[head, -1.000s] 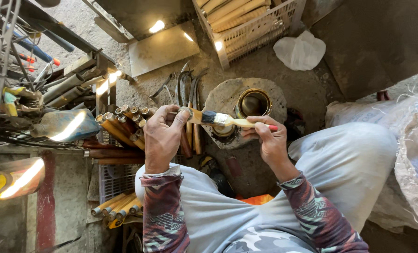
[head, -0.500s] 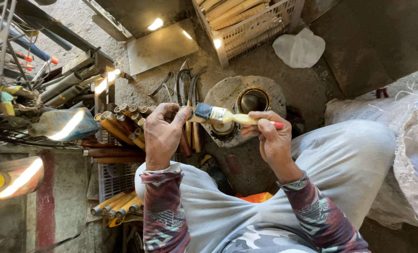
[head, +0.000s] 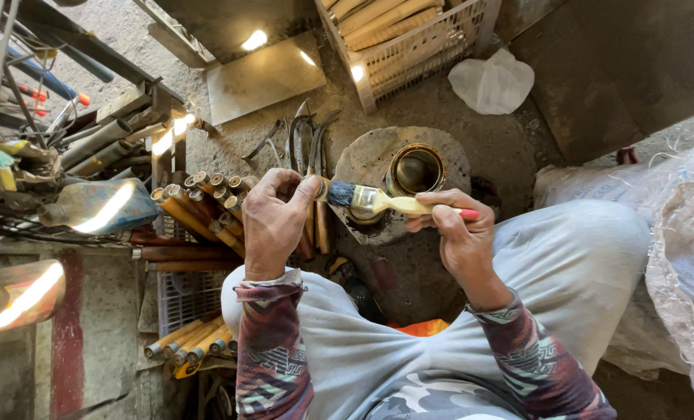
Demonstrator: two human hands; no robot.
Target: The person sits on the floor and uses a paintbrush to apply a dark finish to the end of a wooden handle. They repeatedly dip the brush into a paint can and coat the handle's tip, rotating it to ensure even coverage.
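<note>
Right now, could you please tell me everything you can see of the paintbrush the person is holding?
The paintbrush is a small flat one: dark bristles, a shiny metal ferrule, a pale yellowish handle with a red tip. It lies nearly level, bristles pointing toward the left hand. The right hand grips the handle, and the bristles meet a small piece pinched in the left hand's fingers. It hangs above a round stone-like slab beside an open tin.

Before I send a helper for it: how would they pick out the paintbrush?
Find the round stone slab with the open tin on it. Just below the tin, the right hand holds the paintbrush: dark bristles, yellow handle, red tip, unlike the brown sticks beside it.
</note>
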